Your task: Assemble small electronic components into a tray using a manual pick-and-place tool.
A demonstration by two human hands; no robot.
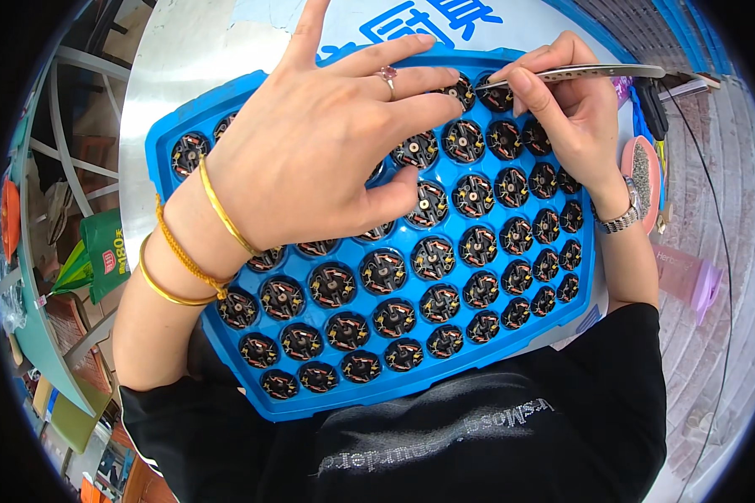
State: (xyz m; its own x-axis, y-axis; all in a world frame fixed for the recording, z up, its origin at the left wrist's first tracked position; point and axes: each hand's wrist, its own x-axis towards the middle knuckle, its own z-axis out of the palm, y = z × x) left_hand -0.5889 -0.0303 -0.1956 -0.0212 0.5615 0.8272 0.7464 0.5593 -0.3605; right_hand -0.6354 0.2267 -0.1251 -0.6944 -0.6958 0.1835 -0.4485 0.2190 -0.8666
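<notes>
A blue moulded tray point(210, 95) lies across the table in front of me, its wells filled with rows of round black parts bearing copper-coloured pieces and thin wires. My left hand point(310, 147) is spread palm down over the tray's upper left. Its index and middle fingertips rest at a round black part point(463, 94) near the far edge; several other parts are hidden beneath the hand. Between thumb and fingers, my right hand point(575, 109) grips metal tweezers point(608, 71). Their tips point left, over a neighbouring black part point(497, 101) in the far row.
Right of the tray sits a pink dish point(642, 180) of small grey bits, near a black-handled tool point(651, 109). A pinkish clear cup point(688, 281) and a thin black cable point(721, 218) are farther right. A green bag point(101, 256) is at the left.
</notes>
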